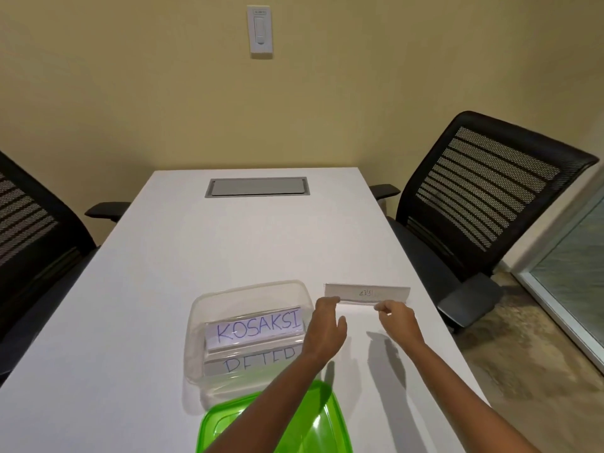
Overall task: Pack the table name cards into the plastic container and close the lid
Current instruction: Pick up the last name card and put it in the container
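Note:
A clear plastic container (248, 289) stands open on the white table (163, 289). Inside it lie two name cards, one reading KOSAKSI (256, 328) and one reading PETER (258, 364), partly hidden by my left forearm. A third name card (366, 293) stands on the table to the right of the container, its back toward me. My left hand (327, 325) pinches its lower left end and my right hand (397, 317) pinches its lower edge near the middle. The green lid (313, 420) lies near the front edge, under my left arm.
Black mesh office chairs stand at the left (29, 223) and right (483, 197) sides of the table. A grey cable hatch (257, 187) is set into the far end of the table. A wall switch (260, 31) is on the yellow wall.

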Demonstrator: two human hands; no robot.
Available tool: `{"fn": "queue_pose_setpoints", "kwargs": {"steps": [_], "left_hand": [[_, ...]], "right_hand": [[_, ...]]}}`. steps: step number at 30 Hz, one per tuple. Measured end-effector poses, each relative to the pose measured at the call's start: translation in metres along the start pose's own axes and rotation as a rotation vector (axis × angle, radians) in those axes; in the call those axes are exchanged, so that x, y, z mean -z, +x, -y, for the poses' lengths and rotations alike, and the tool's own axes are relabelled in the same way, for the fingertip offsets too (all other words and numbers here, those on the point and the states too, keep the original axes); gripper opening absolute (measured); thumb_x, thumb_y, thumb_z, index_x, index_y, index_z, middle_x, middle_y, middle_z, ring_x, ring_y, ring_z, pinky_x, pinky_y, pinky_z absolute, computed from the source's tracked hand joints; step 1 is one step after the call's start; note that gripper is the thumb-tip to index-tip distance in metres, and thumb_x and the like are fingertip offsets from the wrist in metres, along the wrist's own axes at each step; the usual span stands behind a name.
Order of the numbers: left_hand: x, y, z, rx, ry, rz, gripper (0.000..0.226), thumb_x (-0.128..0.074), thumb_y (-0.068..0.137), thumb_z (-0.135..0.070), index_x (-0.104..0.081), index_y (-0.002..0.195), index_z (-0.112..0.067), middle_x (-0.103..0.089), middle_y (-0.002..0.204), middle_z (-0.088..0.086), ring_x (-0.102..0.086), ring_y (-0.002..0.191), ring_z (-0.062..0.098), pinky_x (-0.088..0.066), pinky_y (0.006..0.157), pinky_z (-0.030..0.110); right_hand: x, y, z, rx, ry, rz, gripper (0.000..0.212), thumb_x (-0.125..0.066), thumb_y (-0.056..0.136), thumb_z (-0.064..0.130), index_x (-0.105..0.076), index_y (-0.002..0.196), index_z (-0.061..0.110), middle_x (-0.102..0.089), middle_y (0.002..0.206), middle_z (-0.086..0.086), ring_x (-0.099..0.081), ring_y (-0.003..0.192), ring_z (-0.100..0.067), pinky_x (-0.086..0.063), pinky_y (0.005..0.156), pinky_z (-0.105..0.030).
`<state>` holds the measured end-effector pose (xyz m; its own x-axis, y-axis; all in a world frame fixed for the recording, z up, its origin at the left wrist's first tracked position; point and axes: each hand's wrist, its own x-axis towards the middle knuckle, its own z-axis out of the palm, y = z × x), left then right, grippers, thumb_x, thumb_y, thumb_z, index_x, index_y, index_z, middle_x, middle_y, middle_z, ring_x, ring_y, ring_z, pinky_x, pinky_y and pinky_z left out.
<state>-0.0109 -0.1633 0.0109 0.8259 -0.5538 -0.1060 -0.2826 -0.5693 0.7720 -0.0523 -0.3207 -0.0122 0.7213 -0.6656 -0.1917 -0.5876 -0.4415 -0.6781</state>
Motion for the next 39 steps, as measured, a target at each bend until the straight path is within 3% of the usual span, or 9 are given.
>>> {"fn": "queue_pose_setpoints", "kwargs": {"steps": [6, 10, 18, 21, 26, 30, 32, 36, 39], "left_hand": [[-0.017, 0.034, -0.009, 0.162, 0.061, 0.159, 0.056, -0.038, 0.098, -0.020, -0.020, 0.146, 0.003, -0.027, 0.153, 0.017, -0.028, 0.142, 0.023, -0.023, 0.115, 0.028], [-0.022, 0.062, -0.016, 0.278, 0.033, 0.157, 0.042, -0.041, 0.097, -0.019, -0.037, 0.130, 0.007, -0.043, 0.138, 0.022, -0.044, 0.127, 0.029, -0.036, 0.101, 0.031], [-0.027, 0.106, -0.016, 0.406, 0.005, 0.051, 0.056, -0.040, 0.095, -0.014, -0.019, 0.142, 0.008, -0.034, 0.144, 0.026, -0.043, 0.129, 0.040, -0.038, 0.108, 0.041], [-0.026, 0.115, -0.010, 0.458, -0.042, 0.035, 0.046, -0.040, 0.093, -0.010, -0.032, 0.134, 0.008, -0.041, 0.139, 0.024, -0.046, 0.126, 0.038, -0.038, 0.105, 0.040], [-0.023, 0.118, -0.001, 0.495, -0.155, -0.004, 0.043, -0.036, 0.091, -0.001, -0.039, 0.133, 0.006, -0.044, 0.142, 0.021, -0.044, 0.131, 0.030, -0.036, 0.105, 0.031], [-0.021, 0.114, -0.003, 0.493, -0.286, -0.043, 0.049, -0.033, 0.092, 0.001, -0.036, 0.140, 0.000, -0.039, 0.149, 0.015, -0.038, 0.137, 0.026, -0.031, 0.111, 0.028], [-0.020, 0.109, -0.007, 0.480, -0.337, -0.046, 0.046, -0.035, 0.091, 0.001, -0.042, 0.136, 0.000, -0.042, 0.147, 0.015, -0.041, 0.135, 0.027, -0.032, 0.111, 0.030], [-0.018, 0.094, -0.019, 0.385, -0.371, -0.086, 0.043, -0.037, 0.089, 0.001, -0.050, 0.130, -0.004, -0.054, 0.135, 0.018, -0.052, 0.122, 0.031, -0.041, 0.103, 0.033], [-0.011, 0.081, -0.029, 0.279, -0.370, -0.156, 0.041, -0.039, 0.094, -0.007, -0.044, 0.134, -0.008, -0.053, 0.136, 0.017, -0.050, 0.126, 0.028, -0.039, 0.103, 0.029]], "right_hand": [[0.020, 0.034, -0.029, -0.101, -0.027, 0.072, 0.040, -0.036, 0.095, 0.001, -0.048, 0.133, -0.002, -0.050, 0.140, -0.020, -0.045, 0.129, -0.034, -0.036, 0.108, -0.037], [0.025, 0.059, -0.042, -0.177, -0.023, 0.086, 0.045, -0.033, 0.094, 0.001, -0.041, 0.138, 0.001, -0.045, 0.144, -0.019, -0.043, 0.130, -0.035, -0.041, 0.097, -0.034], [0.024, 0.096, -0.050, -0.237, 0.119, 0.068, 0.048, -0.038, 0.093, 0.006, -0.037, 0.141, 0.008, -0.056, 0.126, -0.025, -0.048, 0.094, -0.025, -0.045, 0.078, -0.035], [0.019, 0.104, -0.054, -0.231, 0.158, 0.064, 0.041, -0.040, 0.092, 0.004, -0.045, 0.133, 0.007, -0.056, 0.100, -0.021, -0.047, 0.085, -0.025, -0.037, 0.056, -0.027], [0.018, 0.105, -0.059, -0.252, 0.225, -0.044, 0.026, -0.042, 0.091, 0.003, -0.061, 0.108, -0.003, -0.054, 0.093, -0.012, -0.048, 0.085, -0.025, -0.038, 0.059, -0.028], [0.029, 0.102, -0.059, -0.220, 0.179, -0.103, 0.027, -0.040, 0.095, 0.008, -0.064, 0.103, -0.001, -0.057, 0.102, -0.016, -0.048, 0.091, -0.026, -0.041, 0.082, -0.038], [0.039, 0.100, -0.056, -0.241, 0.222, -0.115, 0.031, -0.041, 0.096, 0.011, -0.061, 0.115, -0.003, -0.057, 0.105, -0.015, -0.046, 0.090, -0.022, -0.038, 0.080, -0.032], [0.061, 0.095, -0.047, -0.404, 0.440, -0.177, 0.020, -0.049, 0.093, 0.012, -0.062, 0.087, -0.002, -0.056, 0.091, -0.015, -0.053, 0.063, -0.023, -0.044, 0.060, -0.032], [0.074, 0.085, -0.039, -0.476, 0.590, -0.154, 0.024, -0.051, 0.094, 0.014, -0.061, 0.106, -0.005, -0.056, 0.098, -0.014, -0.057, 0.076, -0.025, -0.045, 0.064, -0.030]]}}
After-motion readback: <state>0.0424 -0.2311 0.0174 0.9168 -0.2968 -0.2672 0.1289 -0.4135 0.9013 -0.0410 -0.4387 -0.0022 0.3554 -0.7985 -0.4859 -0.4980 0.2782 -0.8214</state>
